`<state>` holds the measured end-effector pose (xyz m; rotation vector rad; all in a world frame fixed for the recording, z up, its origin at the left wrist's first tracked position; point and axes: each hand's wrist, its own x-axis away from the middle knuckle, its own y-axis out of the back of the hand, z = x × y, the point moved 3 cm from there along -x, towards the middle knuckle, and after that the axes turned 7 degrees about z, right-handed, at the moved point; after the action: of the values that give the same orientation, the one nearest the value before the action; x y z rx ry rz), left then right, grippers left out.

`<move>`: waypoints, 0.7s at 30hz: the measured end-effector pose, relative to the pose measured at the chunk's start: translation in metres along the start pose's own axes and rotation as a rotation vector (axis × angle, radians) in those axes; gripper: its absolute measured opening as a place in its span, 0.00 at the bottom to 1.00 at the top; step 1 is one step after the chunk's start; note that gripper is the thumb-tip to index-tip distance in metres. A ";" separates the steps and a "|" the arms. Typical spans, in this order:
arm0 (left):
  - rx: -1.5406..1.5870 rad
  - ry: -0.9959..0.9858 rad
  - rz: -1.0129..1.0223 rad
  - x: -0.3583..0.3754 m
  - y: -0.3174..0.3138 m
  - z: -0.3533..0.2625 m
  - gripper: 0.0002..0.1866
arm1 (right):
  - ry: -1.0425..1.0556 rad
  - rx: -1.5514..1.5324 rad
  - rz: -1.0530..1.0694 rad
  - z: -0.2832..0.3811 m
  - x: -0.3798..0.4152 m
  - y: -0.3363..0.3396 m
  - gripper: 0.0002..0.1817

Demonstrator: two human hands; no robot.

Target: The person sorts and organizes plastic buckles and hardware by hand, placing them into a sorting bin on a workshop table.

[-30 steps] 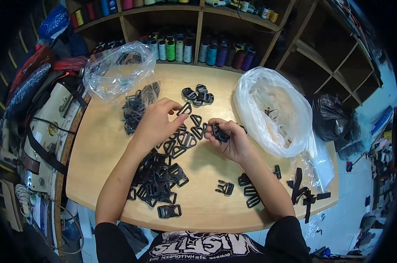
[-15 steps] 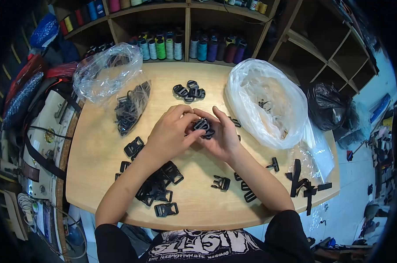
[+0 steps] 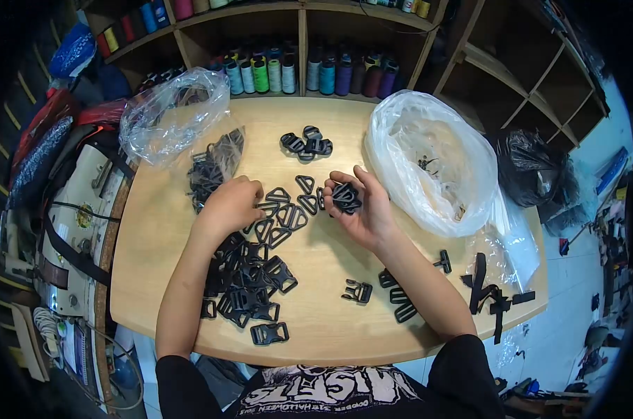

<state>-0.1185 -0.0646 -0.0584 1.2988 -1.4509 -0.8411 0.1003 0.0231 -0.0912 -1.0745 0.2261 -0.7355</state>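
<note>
My left hand [image 3: 229, 206] is at the left edge of a loose group of black plastic triangle rings [image 3: 290, 216]. Its fingers are curled together, and their tips and anything between them are hidden. My right hand [image 3: 367, 215], palm up, cups several black triangle rings [image 3: 345, 198], bunched together so their exact shapes are hard to separate. A few more pieces lie beside its fingers. Below my left hand is a heap of black side-release buckles [image 3: 246, 276]. Behind the rings sits a small cluster of black strap adjusters [image 3: 306, 143].
An open clear bag [image 3: 432, 164] stands at the right, and another plastic bag with black parts [image 3: 215, 164] lies at the left. A single buckle [image 3: 357, 291], black slides [image 3: 402, 304] and webbing pieces [image 3: 495, 297] lie nearer the front. Thread spools [image 3: 260, 75] fill a shelf behind.
My hands, together over the held pieces before, are now apart. The left has moved left and down to the rings; the right keeps its handful slightly right. The triangle rings have come into view.
</note>
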 end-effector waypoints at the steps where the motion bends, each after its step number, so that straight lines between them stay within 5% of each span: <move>1: 0.026 -0.056 -0.083 0.000 0.000 -0.001 0.15 | -0.007 0.004 0.008 0.000 0.001 -0.001 0.22; 8: 0.051 -0.037 0.030 -0.003 0.009 -0.004 0.12 | -0.033 0.085 -0.044 -0.003 0.005 -0.003 0.21; 12: 0.329 0.011 0.066 0.005 0.024 -0.003 0.09 | -0.066 0.143 -0.064 -0.014 0.005 -0.010 0.21; 14: 0.851 -0.174 0.087 0.012 0.029 -0.016 0.09 | -0.094 0.164 -0.036 -0.021 0.003 -0.016 0.22; 21: 0.920 -0.234 -0.007 0.013 0.026 -0.043 0.09 | -0.165 0.133 0.053 -0.037 -0.005 -0.039 0.18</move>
<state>-0.0844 -0.0680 -0.0190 1.9021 -2.1431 -0.3058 0.0611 -0.0110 -0.0759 -0.9929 0.0632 -0.6019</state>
